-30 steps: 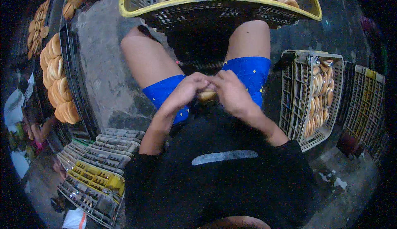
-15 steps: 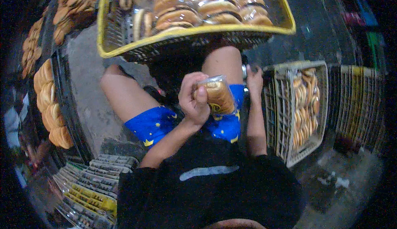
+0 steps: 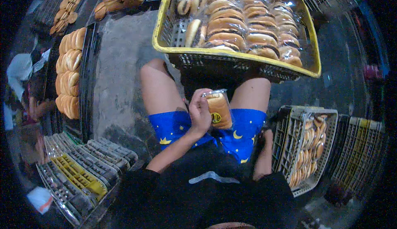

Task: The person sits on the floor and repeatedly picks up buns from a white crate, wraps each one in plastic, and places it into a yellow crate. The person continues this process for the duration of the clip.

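Observation:
My left hand (image 3: 201, 112) grips a bread roll (image 3: 218, 110) in a clear plastic wrapper at its upper end, above my lap. The roll is golden, with a yellow round mark on the film. Low beside my right thigh is my right hand (image 3: 266, 139), dim and partly hidden, so its fingers cannot be made out. Beyond my knees a yellow-rimmed crate (image 3: 240, 57) holds rows of wrapped, filled buns (image 3: 226, 24). A few wrapped rolls (image 3: 192, 32) stand on edge at its left side.
On my right stands a pale crate (image 3: 333, 146) of unwrapped buns (image 3: 311, 148), with stacked crates (image 3: 359, 150) beyond. To the left are a black tray (image 3: 88, 84) of rolls (image 3: 69, 74) and stacked crates (image 3: 82, 171). Another person (image 3: 35, 101) is at the far left.
My view has swung, shifting the scene rightward and down. My right hand has drawn back from beside the right knee to my hip. The left hand keeps the wrapped roll, now more upright.

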Tool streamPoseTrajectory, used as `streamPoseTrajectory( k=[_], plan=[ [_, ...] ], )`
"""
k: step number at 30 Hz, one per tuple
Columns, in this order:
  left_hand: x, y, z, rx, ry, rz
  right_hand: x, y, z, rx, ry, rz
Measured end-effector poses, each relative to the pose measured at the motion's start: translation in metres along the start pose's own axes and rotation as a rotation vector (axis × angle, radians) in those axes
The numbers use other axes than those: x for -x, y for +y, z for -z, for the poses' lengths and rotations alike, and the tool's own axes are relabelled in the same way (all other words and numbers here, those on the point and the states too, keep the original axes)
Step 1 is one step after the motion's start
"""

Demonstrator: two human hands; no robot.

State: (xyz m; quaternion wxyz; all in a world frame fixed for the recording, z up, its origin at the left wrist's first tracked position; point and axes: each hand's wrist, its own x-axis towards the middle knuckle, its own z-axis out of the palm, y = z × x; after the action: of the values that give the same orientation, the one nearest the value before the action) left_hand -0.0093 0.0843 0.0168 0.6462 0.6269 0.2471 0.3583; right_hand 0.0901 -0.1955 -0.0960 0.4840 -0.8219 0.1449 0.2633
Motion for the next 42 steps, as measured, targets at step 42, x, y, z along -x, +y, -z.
streamPoseTrajectory(
  k=[42],
  plan=[
    [-0.191, 0.076, -0.018, -0.505, -0.233, -0.355, 0.074, -0.251, -0.071, -0.150, -0.355, 0.820]
  ],
)
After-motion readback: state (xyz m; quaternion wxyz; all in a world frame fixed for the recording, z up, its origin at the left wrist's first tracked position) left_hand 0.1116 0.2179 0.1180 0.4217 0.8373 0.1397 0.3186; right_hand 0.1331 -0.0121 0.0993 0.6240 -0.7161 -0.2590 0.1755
